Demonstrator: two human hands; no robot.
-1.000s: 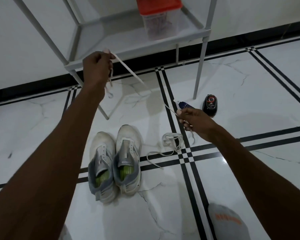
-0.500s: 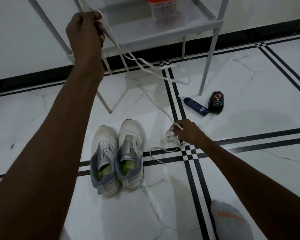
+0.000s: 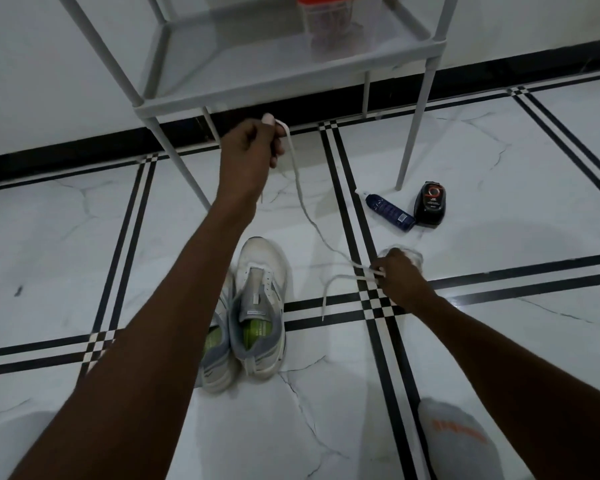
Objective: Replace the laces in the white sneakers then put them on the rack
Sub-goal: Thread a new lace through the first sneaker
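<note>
Two white sneakers [image 3: 262,306] with grey collars and green insoles stand side by side on the tiled floor; my left forearm hides most of the left one. No laces show in their eyelets. My left hand [image 3: 248,150] is raised below the rack's front edge and pinches one end of a white lace [image 3: 303,209]. The lace runs down to my right hand [image 3: 395,271], which grips it low over the floor, right of the sneakers. A loose loop and tail of lace [image 3: 329,292] hang from that hand onto the tiles. A bundle of lace lies just behind it.
A grey metal rack [image 3: 291,77] stands against the wall, with an orange-lidded clear box [image 3: 329,26] on its shelf. A blue spray bottle [image 3: 388,211] and a black polish container [image 3: 429,204] lie near the rack's right leg. My socked foot [image 3: 454,441] is at the bottom right.
My left hand has come down from high at the rack to below the shelf edge, still holding the lace. My right hand stays low on the floor, gripping the lace.
</note>
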